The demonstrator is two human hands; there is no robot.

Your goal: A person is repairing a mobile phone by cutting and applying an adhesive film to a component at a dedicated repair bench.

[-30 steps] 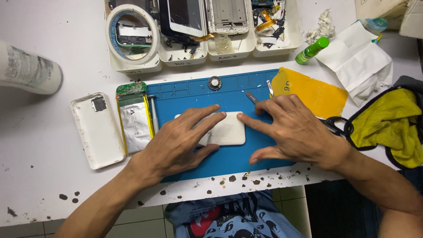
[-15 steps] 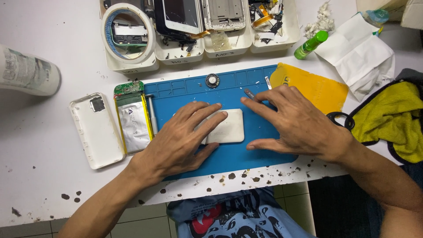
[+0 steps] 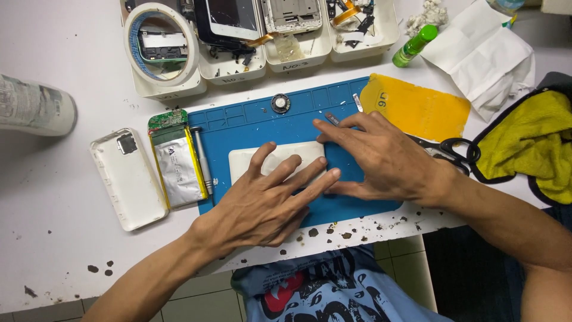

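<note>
A white rectangular device cover (image 3: 250, 161) lies flat on the blue work mat (image 3: 250, 128). My left hand (image 3: 268, 200) rests on top of it with fingers spread, pressing it down. My right hand (image 3: 384, 158) lies flat on the mat at the cover's right end, fingertips touching its upper right corner. Neither hand grips anything. Much of the cover is hidden under my fingers.
A silver battery pack (image 3: 177, 161) and a white back shell (image 3: 128, 179) lie left of the mat. White trays of phone parts (image 3: 292, 36) and a tape roll (image 3: 158, 42) stand behind. A yellow sheet (image 3: 417, 104), scissors (image 3: 450, 149), yellow cloth (image 3: 524, 143), green bottle (image 3: 414, 45) are at right.
My left hand has slid further right over the white cover, fingers spreading across it. My right hand has shifted slightly, staying at the cover's right end.
</note>
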